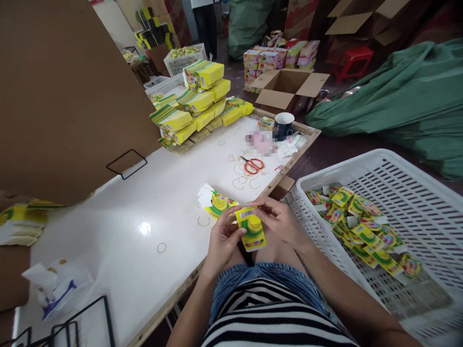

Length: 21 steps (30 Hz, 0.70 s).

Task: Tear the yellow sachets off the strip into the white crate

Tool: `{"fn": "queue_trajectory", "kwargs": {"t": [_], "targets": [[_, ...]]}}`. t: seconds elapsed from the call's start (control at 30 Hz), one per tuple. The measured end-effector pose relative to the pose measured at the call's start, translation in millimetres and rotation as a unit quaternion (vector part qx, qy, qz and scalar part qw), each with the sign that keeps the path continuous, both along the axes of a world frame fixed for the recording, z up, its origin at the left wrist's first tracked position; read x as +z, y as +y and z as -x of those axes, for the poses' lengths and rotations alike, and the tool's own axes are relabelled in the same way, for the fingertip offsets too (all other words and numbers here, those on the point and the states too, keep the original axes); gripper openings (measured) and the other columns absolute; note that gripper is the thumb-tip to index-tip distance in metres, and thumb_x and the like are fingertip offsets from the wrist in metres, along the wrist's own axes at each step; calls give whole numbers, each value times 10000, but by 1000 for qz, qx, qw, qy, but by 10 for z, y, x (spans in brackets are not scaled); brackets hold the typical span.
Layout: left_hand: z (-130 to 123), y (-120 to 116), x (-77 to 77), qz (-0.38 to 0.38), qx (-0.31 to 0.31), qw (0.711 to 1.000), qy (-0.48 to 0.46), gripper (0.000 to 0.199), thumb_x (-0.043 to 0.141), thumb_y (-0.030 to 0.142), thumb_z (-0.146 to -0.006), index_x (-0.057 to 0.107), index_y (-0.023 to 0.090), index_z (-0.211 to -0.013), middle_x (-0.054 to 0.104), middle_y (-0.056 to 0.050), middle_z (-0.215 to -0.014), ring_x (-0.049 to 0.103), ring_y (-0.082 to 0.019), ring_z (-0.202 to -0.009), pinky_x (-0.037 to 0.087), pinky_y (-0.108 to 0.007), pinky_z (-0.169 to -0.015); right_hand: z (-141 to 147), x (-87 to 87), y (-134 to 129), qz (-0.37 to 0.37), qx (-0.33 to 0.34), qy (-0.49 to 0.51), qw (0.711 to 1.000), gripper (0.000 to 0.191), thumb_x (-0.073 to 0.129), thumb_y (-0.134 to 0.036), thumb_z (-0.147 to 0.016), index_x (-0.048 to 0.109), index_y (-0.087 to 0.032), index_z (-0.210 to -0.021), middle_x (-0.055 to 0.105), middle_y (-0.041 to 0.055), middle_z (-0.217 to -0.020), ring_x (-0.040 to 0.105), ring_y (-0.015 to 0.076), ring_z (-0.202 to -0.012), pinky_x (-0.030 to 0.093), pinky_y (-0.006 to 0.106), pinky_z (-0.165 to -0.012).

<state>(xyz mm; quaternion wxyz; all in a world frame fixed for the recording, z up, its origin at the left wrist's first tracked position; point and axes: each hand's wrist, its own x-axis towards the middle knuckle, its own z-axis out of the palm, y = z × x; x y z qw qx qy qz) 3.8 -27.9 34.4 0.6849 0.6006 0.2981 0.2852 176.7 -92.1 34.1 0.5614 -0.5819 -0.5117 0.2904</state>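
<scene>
A small yellow and green box (pixel 252 230) with a barcode near its top is held over my lap. My left hand (pixel 224 237) pinches its left side between thumb and fingers. At its upper right edge, the fingers of my right hand (pixel 277 219) close on the box. Just beyond, on the white table (pixel 144 270), lie more yellow cartons (pixel 218 203) with white flaps. To my right a white plastic basket (pixel 415 180) holds a heap of similar small boxes (pixel 369 233).
Stacked bundles of yellow cartons (pixel 202 103) stand at the table's back. Red scissors (pixel 253 166) lie among rubber bands, near a dark mug (pixel 283 127). A tissue pack (pixel 60 286) and black wire frames (pixel 108 318) sit at left. A large cardboard panel (pixel 68 96) rises behind.
</scene>
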Motion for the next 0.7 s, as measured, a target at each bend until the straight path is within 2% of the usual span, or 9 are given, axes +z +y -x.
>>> {"fn": "queue_trajectory", "kwargs": {"t": [0.07,0.17,0.23,0.3,0.4,0.47,0.53,0.6,0.7], "targets": [[0,46,-92,-110,45,991,67,487,640,265,-845,500,266,-1311,616,-112,-1289,613,-274,-1159,494,-465,-987,-197,117,-177,-37,-119,-112,986,184,552,-307,-910,700,-203,-944,702,73,-926,646,215,-860,528,356,-773],[97,197,-282,-280,118,928,214,624,727,262,-757,495,231,-1336,473,-138,-1446,368,-332,-1390,290,-555,-1140,-589,295,-460,-65,-371,-327,867,170,603,-297,-874,714,-179,-924,683,117,-963,615,284,-954,464,499,-902],[180,283,-408,-320,119,900,272,588,750,285,-727,553,199,-1275,456,-160,-1457,345,-358,-1398,271,-577,-1142,-736,313,-525,-42,-429,-386,815,250,643,-351,-845,719,-167,-996,656,155,-1052,584,332,-1040,413,563,-956],[229,317,-504,-329,103,895,283,503,731,316,-746,597,197,-1216,474,-162,-1446,371,-358,-1384,289,-571,-1136,-680,202,-417,-26,-379,-348,857,276,615,-365,-865,705,-179,-1048,658,148,-1058,592,313,-1030,444,530,-936],[226,289,-569,-327,67,906,261,459,714,308,-762,612,217,-1201,477,-141,-1452,385,-334,-1382,293,-555,-1141,-285,-109,-3,14,-221,-230,948,212,538,-303,-912,698,-200,-1007,699,106,-974,631,251,-935,503,426,-857],[208,258,-571,-321,51,911,253,446,707,265,-764,615,225,-1198,480,-128,-1454,389,-318,-1382,277,-553,-1151,15,-286,289,89,-109,-226,964,160,600,-283,-874,704,-192,-952,715,111,-928,643,256,-912,502,396,-836],[205,229,-551,-312,45,915,252,440,698,233,-767,615,233,-1199,495,-114,-1445,400,-301,-1378,251,-547,-1165,212,-382,474,136,-63,-229,962,101,627,-244,-851,703,-184,-879,720,118,-870,653,258,-862,499,378,-801],[212,197,-515,-297,59,923,237,465,688,230,-781,591,244,-1235,493,-100,-1449,395,-281,-1383,238,-525,-1177,278,-419,530,137,-69,-210,966,96,609,-238,-860,688,-187,-841,719,115,-859,654,253,-853,494,370,-791],[204,143,-441,-255,187,938,140,590,668,282,-820,462,261,-1373,386,-98,-1525,325,-250,-1423,246,-460,-1183,239,-457,467,94,-90,-73,989,146,569,-328,-890,650,-207,-901,717,81,-863,661,224,-822,512,344,-749]]}}
